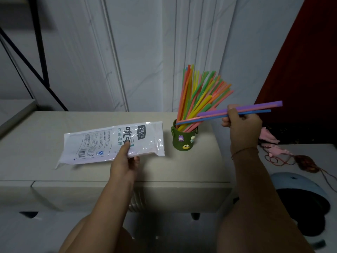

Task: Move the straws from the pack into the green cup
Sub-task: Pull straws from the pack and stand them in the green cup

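A white plastic straw pack (109, 143) lies flat on the beige cabinet top (36, 143). My left hand (125, 159) pinches its near edge. To the right stands the green cup (184, 137) with small cartoon charms on it. Many coloured straws (198, 95) stick up out of the cup and fan to the right. My right hand (240, 123) is just right of the cup, shut on a few straws (255, 107), purple, blue and pink. These are held nearly level, with their left ends reaching over the cup's rim.
The cabinet top ends close to the cup on the right. Beyond it, pink fabric (269, 139) and red cord (284, 159) lie on a lower white surface, by a blue and black rounded object (302, 196). A wall stands behind; a black metal frame (38, 52) rises at left.
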